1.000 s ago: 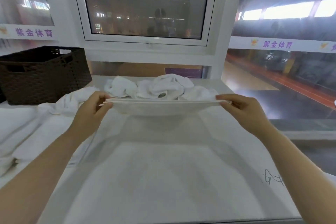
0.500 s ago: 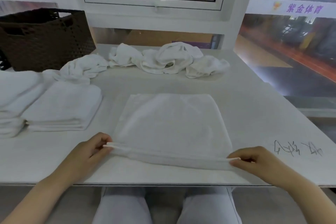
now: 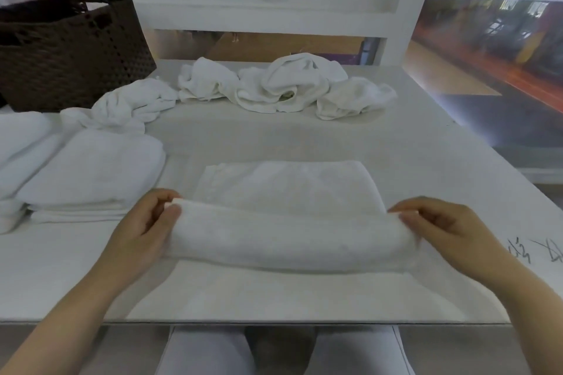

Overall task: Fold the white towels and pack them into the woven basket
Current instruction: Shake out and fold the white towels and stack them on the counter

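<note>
A white towel lies flat on the table in front of me, its near edge lifted and curled back over itself. My left hand pinches the left corner of that edge and my right hand pinches the right corner. A stack of folded white towels sits to the left. Several crumpled white towels lie in a row at the back. The dark brown woven basket stands at the back left corner; its inside is hidden.
The white table ends close to my body, with my legs below its front edge. Black handwriting marks the table at the right. A window and wall stand behind the table, and the floor drops away beyond the right edge.
The towel went from held up in the air to lying on the table. Both hands now lift its near edge and carry it away from me over the towel.
</note>
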Motion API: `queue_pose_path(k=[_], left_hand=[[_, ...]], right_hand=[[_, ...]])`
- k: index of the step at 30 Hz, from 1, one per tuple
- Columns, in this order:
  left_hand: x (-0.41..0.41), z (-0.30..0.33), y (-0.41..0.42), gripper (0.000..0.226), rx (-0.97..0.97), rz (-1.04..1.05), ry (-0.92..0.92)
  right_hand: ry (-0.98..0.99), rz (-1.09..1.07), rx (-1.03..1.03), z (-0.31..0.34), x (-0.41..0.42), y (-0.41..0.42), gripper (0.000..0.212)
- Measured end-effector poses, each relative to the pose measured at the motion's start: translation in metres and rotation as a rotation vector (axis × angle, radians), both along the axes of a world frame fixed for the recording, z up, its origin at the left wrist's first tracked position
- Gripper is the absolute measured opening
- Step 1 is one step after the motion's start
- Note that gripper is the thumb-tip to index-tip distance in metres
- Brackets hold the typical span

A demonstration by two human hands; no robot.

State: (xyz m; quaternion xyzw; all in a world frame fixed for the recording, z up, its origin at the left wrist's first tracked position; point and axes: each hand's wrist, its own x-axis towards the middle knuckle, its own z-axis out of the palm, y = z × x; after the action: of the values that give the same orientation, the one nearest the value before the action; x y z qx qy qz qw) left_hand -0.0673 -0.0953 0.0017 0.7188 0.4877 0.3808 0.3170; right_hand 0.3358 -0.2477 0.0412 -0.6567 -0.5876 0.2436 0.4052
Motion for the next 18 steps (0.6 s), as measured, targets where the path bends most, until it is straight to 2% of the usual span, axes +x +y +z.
queue_pose_path(k=[2, 6, 9, 13, 18], left_hand=[[0.016, 0.007, 0.022, 0.022, 0.031, 0.043, -0.019], [0.047, 0.021, 0.073, 0.008, 0.04, 0.169, -0.001], [0.065, 0.021, 0.114, 0.013, 0.034, 0.179, 0.134], [0.078, 0.0, 0.158, 0.017, -0.028, 0.177, 0.356], [0.084, -0.022, 0.165, 0.019, 0.013, 0.172, 0.509]], right_hand=[[0.005, -0.084, 0.085, 0.006, 0.002, 0.026, 0.027], [0.007, -0.243, 0.16, 0.004, 0.011, 0.086, 0.021], [-0.044, -0.322, 0.123, -0.005, 0.021, 0.129, 0.014], [-0.137, -0.338, -0.032, -0.02, 0.029, 0.168, 0.01], [-0.198, -0.339, -0.078, -0.04, 0.032, 0.182, 0.009]])
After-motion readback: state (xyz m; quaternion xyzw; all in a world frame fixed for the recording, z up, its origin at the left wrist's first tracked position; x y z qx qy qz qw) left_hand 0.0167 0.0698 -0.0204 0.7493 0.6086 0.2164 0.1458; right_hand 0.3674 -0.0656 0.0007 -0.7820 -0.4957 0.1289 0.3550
